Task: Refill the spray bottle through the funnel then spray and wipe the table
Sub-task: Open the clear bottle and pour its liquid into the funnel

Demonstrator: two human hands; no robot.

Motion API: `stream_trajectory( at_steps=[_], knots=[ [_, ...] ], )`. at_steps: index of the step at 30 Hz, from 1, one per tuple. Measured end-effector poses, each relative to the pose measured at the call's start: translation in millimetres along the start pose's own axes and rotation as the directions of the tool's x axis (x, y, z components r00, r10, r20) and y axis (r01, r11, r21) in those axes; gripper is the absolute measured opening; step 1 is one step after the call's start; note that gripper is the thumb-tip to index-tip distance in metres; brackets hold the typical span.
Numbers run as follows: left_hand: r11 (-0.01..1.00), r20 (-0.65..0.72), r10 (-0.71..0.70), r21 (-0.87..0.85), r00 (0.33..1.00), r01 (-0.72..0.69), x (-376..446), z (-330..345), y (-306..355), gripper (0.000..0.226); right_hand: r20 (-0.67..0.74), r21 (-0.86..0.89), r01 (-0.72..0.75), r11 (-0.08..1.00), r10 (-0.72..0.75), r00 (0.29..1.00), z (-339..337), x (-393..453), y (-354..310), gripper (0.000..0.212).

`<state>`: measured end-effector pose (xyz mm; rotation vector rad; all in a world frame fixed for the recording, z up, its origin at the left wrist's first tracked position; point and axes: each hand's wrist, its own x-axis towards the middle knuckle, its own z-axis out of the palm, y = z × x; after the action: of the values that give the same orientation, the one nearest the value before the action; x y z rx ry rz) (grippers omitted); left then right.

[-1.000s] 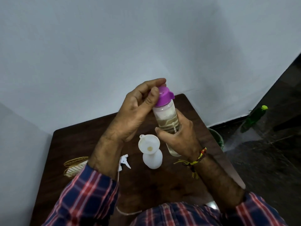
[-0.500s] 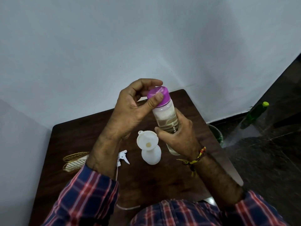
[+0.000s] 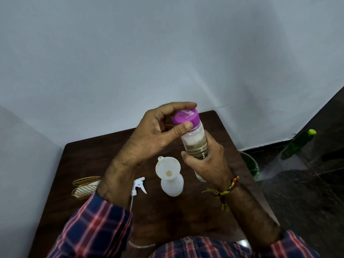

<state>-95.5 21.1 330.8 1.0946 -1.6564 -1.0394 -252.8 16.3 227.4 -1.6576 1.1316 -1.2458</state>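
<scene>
Up top, left hand [image 3: 156, 135] pinching purple cap [image 3: 185, 117]

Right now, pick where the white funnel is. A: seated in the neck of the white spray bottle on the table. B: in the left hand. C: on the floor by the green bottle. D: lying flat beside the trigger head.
A: the funnel sits in the neck of the white spray bottle, which stands on the table with neither hand on it.

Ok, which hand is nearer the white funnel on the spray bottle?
Right. The right hand grips the clear bottle just beside the funnel; the left hand is higher, pinching the purple cap.
</scene>
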Motion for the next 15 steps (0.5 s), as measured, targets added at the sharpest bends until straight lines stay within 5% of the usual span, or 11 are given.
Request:
stream_trajectory(
  at_steps=[4, 10, 15],
  knots=[
    [0.996, -0.116, 0.019, 0.089, 0.993, -0.008, 4, 2, -2, 0.051, 0.035, 0.020, 0.008, 1.000, -0.009, 0.999, 2, 3, 0, 0.041],
    [0.958, 0.112, -0.041, -0.278, 0.993, 0.071, -3, -15, -14, 0.042, 0.043, 0.031, 0.015, 0.999, -0.017, 0.999, -1, 8, 3, 0.038],
    [0.996, 0.087, -0.024, -0.085, 0.996, 0.031, 2, -12, -9, 0.054, 0.118, 0.102, -0.005, 0.995, -0.007, 0.993, 5, 3, 2, 0.041]
  ],
)
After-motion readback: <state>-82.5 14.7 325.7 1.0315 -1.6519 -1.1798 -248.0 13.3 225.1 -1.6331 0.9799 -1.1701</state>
